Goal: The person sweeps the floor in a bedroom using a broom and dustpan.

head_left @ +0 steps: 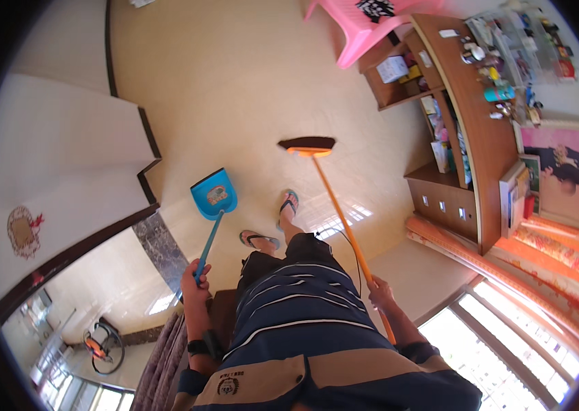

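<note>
My left hand (pixel 196 279) is closed around the handle of a blue dustpan (pixel 215 195). The dustpan's scoop rests on or just above the floor, ahead of my feet and to the left; I cannot tell if it touches. In my right hand (pixel 380 293) is the orange stick of a broom (pixel 336 198), gripped near its upper part. The broom's dark bristles and orange head are out on the floor, ahead and right of the dustpan. Dustpan and broom head are apart. No dirt can be made out in the scoop.
A brown wooden cabinet (pixel 464 130) with shelves and drawers stands at the right, bottles and boxes on top. Beyond it is a pink plastic chair (pixel 354 31). Orange curtains (pixel 508 250) hang at the lower right. A white wall with dark skirting (pixel 149 137) runs along the left, beside a doorway.
</note>
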Motion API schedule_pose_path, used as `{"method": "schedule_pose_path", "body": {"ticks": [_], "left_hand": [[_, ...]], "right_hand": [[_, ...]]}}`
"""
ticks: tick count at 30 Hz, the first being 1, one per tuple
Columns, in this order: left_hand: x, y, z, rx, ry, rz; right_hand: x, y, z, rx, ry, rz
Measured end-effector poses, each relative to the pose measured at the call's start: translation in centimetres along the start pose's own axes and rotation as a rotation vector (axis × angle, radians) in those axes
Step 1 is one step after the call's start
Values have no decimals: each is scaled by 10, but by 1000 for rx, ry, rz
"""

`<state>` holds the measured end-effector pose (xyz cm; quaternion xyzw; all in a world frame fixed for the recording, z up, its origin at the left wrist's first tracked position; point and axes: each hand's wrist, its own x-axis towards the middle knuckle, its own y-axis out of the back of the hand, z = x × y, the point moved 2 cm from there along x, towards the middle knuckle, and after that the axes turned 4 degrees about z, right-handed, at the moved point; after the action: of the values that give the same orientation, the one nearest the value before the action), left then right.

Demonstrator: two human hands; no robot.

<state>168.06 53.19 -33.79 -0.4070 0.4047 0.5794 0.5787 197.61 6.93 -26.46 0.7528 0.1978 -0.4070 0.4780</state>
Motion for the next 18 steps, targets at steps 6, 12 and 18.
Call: {"method": "schedule_pose_path", "body": {"ticks": [6, 12, 18], "left_hand": [[6, -29, 31, 59, -21, -73], [-6, -29, 58, 72, -36, -137], [12, -25, 105, 207, -83, -257]], "right_hand": [[-21, 9, 28, 195, -15, 63], [96, 45, -42, 76, 190, 276], [194, 34, -71, 270, 4, 300]]}}
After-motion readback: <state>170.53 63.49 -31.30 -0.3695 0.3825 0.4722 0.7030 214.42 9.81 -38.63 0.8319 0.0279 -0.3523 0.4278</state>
